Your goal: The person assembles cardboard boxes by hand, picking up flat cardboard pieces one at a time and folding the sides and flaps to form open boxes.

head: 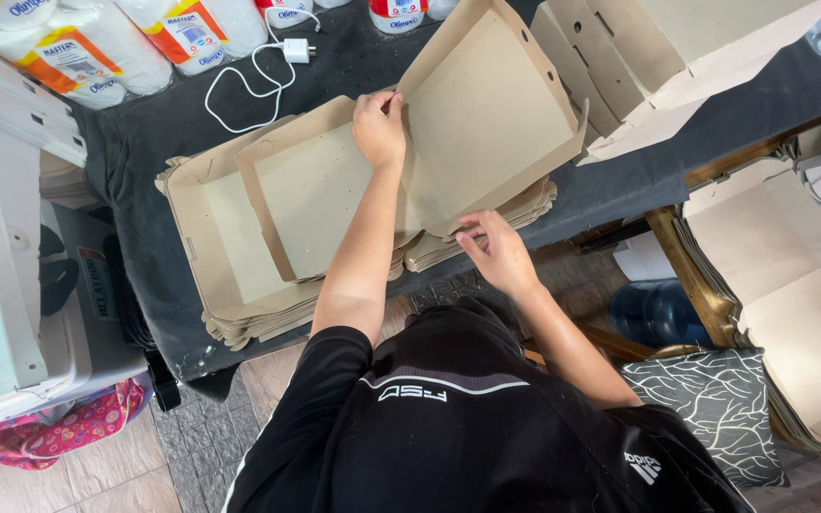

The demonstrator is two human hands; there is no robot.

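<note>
While both hands' grip pinches the cardboard box (401, 171) edges, left hand (379, 126) far, right hand (498, 252) near.

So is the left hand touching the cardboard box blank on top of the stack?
Touching. The head view shows the left hand with its fingers pressed on the fold of the cardboard box blank, no gap visible. The right hand grips its near edge.
</note>
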